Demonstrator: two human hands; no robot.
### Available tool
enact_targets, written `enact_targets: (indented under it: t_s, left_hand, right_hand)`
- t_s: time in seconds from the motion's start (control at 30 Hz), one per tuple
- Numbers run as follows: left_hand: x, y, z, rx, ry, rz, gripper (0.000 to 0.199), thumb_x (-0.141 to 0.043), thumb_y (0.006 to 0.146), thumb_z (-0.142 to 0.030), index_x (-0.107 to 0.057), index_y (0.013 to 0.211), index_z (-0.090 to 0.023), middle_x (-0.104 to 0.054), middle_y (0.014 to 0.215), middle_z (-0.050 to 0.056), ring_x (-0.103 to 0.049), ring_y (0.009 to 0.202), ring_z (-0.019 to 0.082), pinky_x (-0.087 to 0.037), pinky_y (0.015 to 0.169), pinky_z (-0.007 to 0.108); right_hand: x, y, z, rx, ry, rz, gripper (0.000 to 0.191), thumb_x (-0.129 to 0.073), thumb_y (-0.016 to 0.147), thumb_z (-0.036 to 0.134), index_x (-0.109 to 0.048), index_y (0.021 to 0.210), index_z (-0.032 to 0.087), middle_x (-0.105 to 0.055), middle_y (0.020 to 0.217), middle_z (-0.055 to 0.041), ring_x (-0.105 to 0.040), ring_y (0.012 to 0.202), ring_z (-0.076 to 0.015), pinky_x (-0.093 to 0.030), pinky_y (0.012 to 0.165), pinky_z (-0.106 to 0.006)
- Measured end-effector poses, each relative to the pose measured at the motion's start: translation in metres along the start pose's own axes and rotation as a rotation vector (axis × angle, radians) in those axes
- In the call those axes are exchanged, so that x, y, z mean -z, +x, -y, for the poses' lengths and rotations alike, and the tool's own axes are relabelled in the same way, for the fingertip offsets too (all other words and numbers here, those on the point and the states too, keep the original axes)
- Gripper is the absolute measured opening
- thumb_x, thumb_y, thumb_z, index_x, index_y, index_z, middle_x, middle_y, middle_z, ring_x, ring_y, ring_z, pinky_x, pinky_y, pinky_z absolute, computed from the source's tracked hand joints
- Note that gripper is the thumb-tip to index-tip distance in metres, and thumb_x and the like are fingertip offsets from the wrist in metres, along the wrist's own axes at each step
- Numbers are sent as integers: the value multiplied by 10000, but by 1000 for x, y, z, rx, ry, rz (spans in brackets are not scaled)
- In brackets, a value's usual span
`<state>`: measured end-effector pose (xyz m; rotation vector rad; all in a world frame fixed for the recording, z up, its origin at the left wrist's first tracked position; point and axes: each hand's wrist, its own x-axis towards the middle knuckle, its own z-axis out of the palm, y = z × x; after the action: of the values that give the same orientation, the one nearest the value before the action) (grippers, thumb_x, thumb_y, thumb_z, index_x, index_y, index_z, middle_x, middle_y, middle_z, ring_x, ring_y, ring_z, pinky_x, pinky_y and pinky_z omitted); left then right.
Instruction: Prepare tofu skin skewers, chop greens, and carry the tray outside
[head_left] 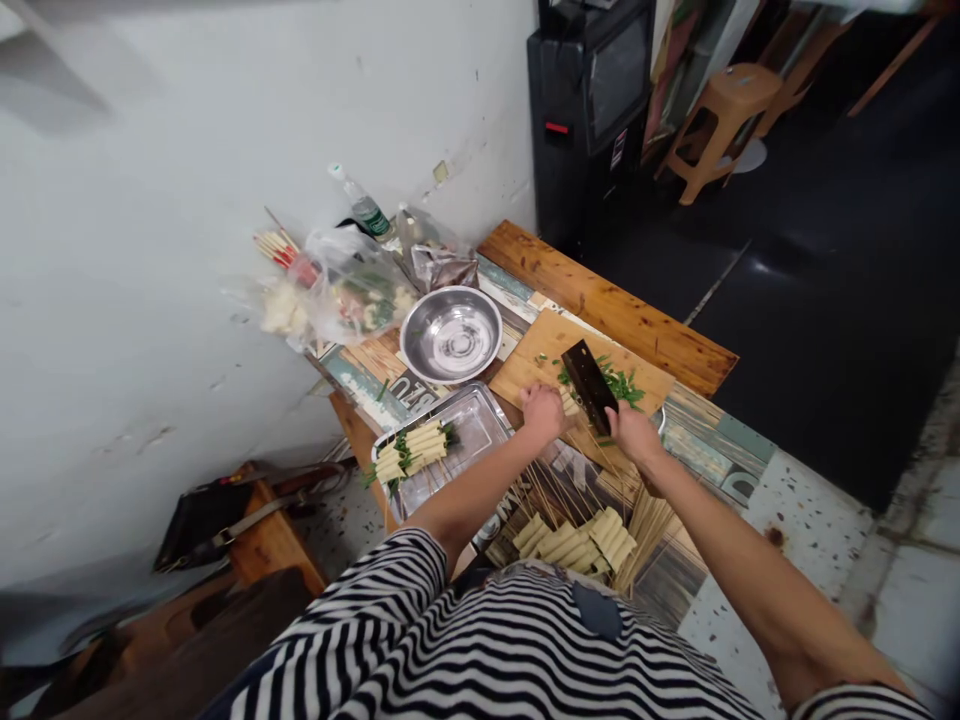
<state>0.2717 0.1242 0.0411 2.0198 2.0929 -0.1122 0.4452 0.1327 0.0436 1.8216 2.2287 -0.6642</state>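
My right hand [634, 432] grips a dark-bladed cleaver [590, 385] at its near end, the blade over the wooden cutting board [525, 360]. My left hand [544, 408] is closed at the board's near left part, holding pale yellow rolls [568, 402] that stick out beside its fingers, close to the blade. Chopped green leaves [622, 383] lie beyond the cleaver. Left of the board, a metal tray [480, 425] bears skewered rolls with greens [412, 450]. More pale rolls on sticks [574, 543] lie close to my body.
A steel bowl [451, 335] stands behind the tray. Plastic bags of food [356, 290] and a bottle [361, 203] are by the wall. A wooden bench [607, 305] runs along the table's far side. Loose skewers [651, 525] lie at the near right.
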Motion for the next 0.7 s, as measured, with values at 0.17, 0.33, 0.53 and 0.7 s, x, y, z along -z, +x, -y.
enact_targets:
  t_s: [0.17, 0.33, 0.53, 0.7]
  left_hand:
    - [77, -10, -1, -134, 31, -54, 538, -684, 717, -451, -600, 1140, -128, -620, 1084, 151, -470, 1087, 334, -305, 938, 467]
    - [119, 0, 5, -584, 94, 50, 459, -558, 826, -260, -532, 1280, -199, -541, 1303, 142, -383, 1260, 308, -207, 1067, 466]
    - [56, 18, 19, -806, -148, 447, 376, -519, 812, -142, -656, 1085, -361, -587, 1328, 37, -405, 1331, 226, -246, 1117, 408]
    - [14, 27, 32, -809, -227, 487, 267, -593, 790, -190, -694, 927, -396, -659, 1228, 1, -511, 1241, 175, -339, 1065, 320]
  right_hand:
    - [11, -8, -26, -34, 112, -166, 378, -283, 999, 356, -555, 1074, 105, -708, 949, -169, -678, 861, -233, -416, 711, -277]
    - [19, -29, -40, -101, 255, -171, 360, -302, 995, 334, -567, 1049, 97, -713, 867, -153, -667, 762, -207, -411, 679, -264]
    - [15, -47, -42, -109, 193, -168, 354, -296, 998, 337, -553, 1067, 104, -716, 937, -163, -677, 827, -225, -407, 685, -271]
    - [8, -45, -29, -40, 63, -112, 379, -246, 1005, 375, -524, 1091, 132, -720, 918, -147, -689, 822, -225, -403, 646, -272]
